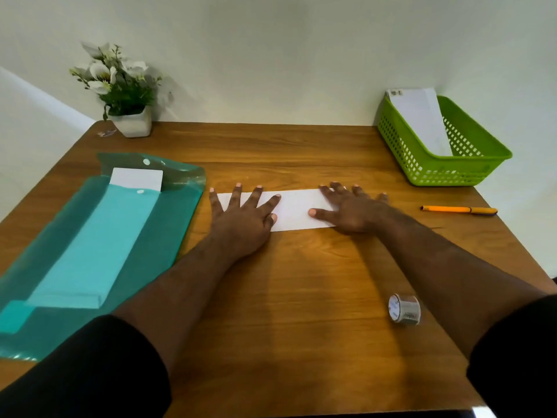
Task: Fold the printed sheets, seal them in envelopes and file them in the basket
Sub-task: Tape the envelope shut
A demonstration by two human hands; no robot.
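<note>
While both hands (pixel 297 215) press flat, fingers spread, on folded sheet (pixel 297 208), tape roll (pixel 404 308) label unreadable.

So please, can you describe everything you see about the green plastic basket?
The green plastic basket stands upright on the far right part of the brown wooden table, near the white wall. It is rectangular and open on top, with a solid rim and walls full of small holes. A white paper envelope leans inside it, its upper end rising above the back rim. Neither hand touches the basket.
</note>
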